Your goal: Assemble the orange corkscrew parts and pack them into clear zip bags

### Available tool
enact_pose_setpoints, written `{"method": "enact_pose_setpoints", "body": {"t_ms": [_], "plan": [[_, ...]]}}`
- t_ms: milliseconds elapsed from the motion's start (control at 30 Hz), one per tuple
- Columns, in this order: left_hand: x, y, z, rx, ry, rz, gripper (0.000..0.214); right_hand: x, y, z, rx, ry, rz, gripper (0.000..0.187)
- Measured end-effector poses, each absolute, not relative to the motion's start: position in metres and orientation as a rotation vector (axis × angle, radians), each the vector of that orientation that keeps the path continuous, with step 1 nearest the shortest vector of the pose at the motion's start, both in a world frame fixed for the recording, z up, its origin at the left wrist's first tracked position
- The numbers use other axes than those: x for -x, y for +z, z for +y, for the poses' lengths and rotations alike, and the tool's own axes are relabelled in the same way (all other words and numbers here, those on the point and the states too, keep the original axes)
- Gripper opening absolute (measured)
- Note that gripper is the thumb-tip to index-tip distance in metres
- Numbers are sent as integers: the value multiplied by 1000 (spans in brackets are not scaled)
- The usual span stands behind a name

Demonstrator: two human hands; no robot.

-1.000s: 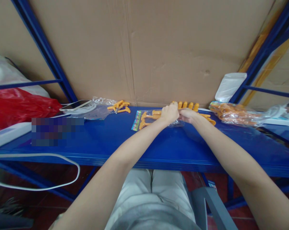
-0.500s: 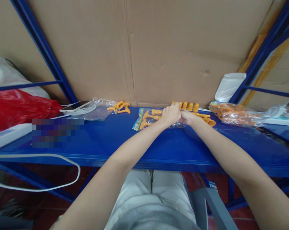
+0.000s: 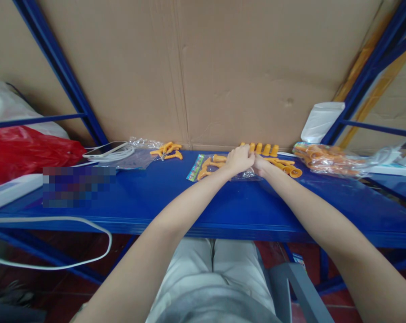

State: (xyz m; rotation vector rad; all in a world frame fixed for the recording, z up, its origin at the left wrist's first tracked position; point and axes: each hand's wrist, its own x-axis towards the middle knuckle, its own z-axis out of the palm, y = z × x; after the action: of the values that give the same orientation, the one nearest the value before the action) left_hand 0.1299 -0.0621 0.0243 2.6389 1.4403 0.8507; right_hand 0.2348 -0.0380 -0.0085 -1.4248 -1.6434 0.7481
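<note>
A clear plastic bag [image 3: 245,176] with a printed header card [image 3: 195,167] lies flat on the blue table, and orange plastic toy pieces [image 3: 208,168] show inside it. My left hand [image 3: 240,159] is closed over the bag's right end. Against it, fingertips close together, is my right hand [image 3: 260,165], also closed; whatever it holds is hidden. Behind the hands stands a row of small orange cups [image 3: 266,149]. To the right lie orange funnel-like pieces [image 3: 294,172] and thin orange sticks [image 3: 280,161].
Orange toy tools [image 3: 171,151] lie left of the bag, beside a flat clear bag [image 3: 132,158] and a white cable [image 3: 113,152]. A filled bag of orange pieces [image 3: 327,159] sits at the right. Cardboard [image 3: 223,67] backs the blue table [image 3: 149,193].
My hands stay together at the bag's right end, with their grip slightly shifted. The bag and its orange pieces have moved a little, and more clear film shows below the hands.
</note>
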Motion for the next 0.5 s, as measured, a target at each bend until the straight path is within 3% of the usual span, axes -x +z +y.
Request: {"method": "enact_pose_setpoints", "body": {"t_ms": [167, 333, 500], "plan": [[-115, 37, -51, -2583, 868, 1469, 33, -241, -11, -42, 1376, 907, -1575, 36], [-86, 37, -42, -2610, 787, 1584, 26, -240, -10, -44, 1482, 701, -1662, 39], [-62, 18, -45, -2672, 606, 1652, 28, -236, -6, -48, 1324, 845, -1884, 25]]}}
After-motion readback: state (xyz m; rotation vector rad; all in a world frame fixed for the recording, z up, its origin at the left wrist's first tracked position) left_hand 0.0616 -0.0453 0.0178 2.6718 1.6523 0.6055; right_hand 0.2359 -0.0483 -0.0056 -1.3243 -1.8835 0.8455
